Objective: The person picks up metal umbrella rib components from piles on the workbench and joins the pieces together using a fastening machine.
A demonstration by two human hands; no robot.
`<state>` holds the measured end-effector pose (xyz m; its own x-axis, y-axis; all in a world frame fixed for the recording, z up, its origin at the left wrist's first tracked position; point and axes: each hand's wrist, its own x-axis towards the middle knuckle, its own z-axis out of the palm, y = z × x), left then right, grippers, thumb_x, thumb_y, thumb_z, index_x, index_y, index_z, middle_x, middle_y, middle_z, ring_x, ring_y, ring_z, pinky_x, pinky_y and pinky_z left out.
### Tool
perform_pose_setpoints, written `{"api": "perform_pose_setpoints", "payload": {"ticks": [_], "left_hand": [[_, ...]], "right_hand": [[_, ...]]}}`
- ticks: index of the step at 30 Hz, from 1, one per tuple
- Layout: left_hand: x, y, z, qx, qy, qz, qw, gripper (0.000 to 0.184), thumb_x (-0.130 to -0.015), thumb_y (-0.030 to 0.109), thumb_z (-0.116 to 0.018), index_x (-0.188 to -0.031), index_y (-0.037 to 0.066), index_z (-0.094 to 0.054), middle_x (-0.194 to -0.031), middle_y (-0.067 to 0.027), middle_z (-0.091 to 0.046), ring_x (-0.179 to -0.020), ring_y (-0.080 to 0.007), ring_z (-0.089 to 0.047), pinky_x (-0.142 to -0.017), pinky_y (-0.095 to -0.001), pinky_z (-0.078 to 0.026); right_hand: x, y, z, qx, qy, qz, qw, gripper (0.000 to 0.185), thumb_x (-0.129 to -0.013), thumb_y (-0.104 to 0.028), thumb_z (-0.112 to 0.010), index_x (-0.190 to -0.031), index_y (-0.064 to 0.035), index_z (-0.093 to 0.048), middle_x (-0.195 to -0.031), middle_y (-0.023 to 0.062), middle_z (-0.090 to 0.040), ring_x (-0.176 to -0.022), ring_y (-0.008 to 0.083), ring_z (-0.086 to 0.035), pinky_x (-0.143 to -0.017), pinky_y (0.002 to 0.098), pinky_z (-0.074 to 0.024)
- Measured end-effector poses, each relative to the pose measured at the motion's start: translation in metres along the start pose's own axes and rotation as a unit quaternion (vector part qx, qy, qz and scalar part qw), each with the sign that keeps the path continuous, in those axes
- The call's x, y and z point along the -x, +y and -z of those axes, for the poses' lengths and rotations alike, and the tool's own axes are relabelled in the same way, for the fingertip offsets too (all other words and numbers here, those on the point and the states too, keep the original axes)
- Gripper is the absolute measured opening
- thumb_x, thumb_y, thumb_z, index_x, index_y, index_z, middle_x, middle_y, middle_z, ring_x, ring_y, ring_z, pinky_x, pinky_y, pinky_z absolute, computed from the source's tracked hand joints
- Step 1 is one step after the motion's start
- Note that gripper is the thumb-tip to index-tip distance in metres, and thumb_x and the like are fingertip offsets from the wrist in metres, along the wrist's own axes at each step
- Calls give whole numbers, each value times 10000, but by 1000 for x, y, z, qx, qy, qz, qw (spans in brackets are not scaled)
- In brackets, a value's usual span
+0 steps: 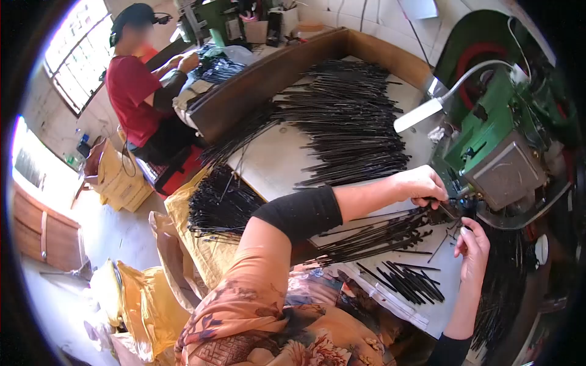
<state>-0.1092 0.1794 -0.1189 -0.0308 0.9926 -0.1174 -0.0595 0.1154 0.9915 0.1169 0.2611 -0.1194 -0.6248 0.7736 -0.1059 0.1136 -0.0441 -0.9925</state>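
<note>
My left hand [422, 185] reaches across to the green machine [485, 143], fingers curled closed at its working end. What those fingers hold is too small and dark to make out. Just below and to the right, my right hand [473, 245] is raised with its thumb and fingertips drawn together close to the same spot. Anything in that pinch is not clear. A bundle of thin black rods [378, 238] lies under my left forearm, its ends pointing at the machine. Several shorter black pieces [410, 282] lie on the pale tabletop [278, 155] nearer my body.
A large heap of black rods [348, 122] fills the table's middle, bordered by a wooden board [268, 82]. Another bundle [221, 201] rests on yellow sacking at the left. A white lamp [419, 114] hangs beside the machine. A co-worker in a red shirt [131, 97] sits beyond the board.
</note>
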Motion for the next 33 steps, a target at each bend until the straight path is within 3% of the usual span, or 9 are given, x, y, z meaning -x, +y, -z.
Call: {"api": "perform_pose_setpoints", "payload": {"ticks": [4,7,13,17,20,25,27,31,33], "left_hand": [[4,4,-6,11,-17,-9,1000,205,-795,183,-618,-883,6,-671,-637,-39,-603,-378,-54,-375,-340,-223,-252],[9,7,-19,11,-44,-12,999,191,-796,172,-612,-865,3,-667,-634,-44,-604,-379,-56,-384,-340,-228,-266],[15,6,-35,-95,-66,-53,992,211,-815,173,-582,-846,-21,-658,-642,-44,-618,-391,-91,-470,-356,-247,-350],[31,15,-30,-142,-68,-25,987,336,-860,285,-562,-935,-33,-639,-756,-55,-659,-586,-120,-648,-476,-237,-503],[42,30,-8,-263,-38,-8,964,306,-869,294,-563,-977,21,-651,-828,-57,-674,-668,-107,-661,-548,-241,-522],[47,15,47,-321,99,-98,937,243,-838,182,-571,-974,-6,-644,-784,-69,-661,-563,-100,-591,-492,-228,-469],[50,15,57,-377,132,-83,913,236,-828,161,-572,-968,-14,-646,-773,-69,-656,-552,-94,-581,-489,-229,-463],[54,10,65,-542,183,-165,804,233,-793,148,-570,-955,5,-655,-838,-128,-671,-696,-218,-642,-640,-310,-496],[62,15,65,-549,190,-112,806,231,-779,170,-576,-937,25,-662,-858,-140,-662,-773,-264,-639,-701,-339,-493]], "right_hand": [[-8,10,13,-170,12,48,984,298,-874,-102,-524,-1154,0,-516,-654,-19,-465,-552,59,-465,-478,188,-401],[-12,12,13,-309,68,42,948,309,-903,-125,-525,-1195,-27,-510,-750,-11,-540,-567,62,-494,-518,180,-451],[-8,20,12,-235,-17,17,972,243,-924,-193,-520,-1116,-48,-550,-930,26,-597,-778,86,-583,-599,204,-492],[-6,14,7,-232,-21,18,972,192,-929,-204,-504,-1019,-48,-570,-1012,75,-608,-854,158,-600,-656,275,-513],[-8,16,13,-277,-7,17,961,205,-914,-175,-522,-1036,-21,-582,-953,98,-625,-812,185,-630,-665,294,-543],[-10,18,17,-279,8,30,960,219,-911,-178,-529,-1047,-13,-579,-863,77,-628,-739,161,-631,-627,267,-527],[-10,18,14,-279,-3,25,960,224,-911,-181,-532,-1053,-14,-576,-839,67,-625,-706,149,-622,-604,258,-512],[-5,10,9,-261,-13,5,965,235,-913,-188,-530,-1063,-12,-570,-811,65,-615,-642,127,-598,-564,246,-481],[-5,9,8,-254,-24,8,967,240,-916,-193,-526,-1065,-10,-570,-808,66,-613,-637,125,-597,-559,245,-479]]}}
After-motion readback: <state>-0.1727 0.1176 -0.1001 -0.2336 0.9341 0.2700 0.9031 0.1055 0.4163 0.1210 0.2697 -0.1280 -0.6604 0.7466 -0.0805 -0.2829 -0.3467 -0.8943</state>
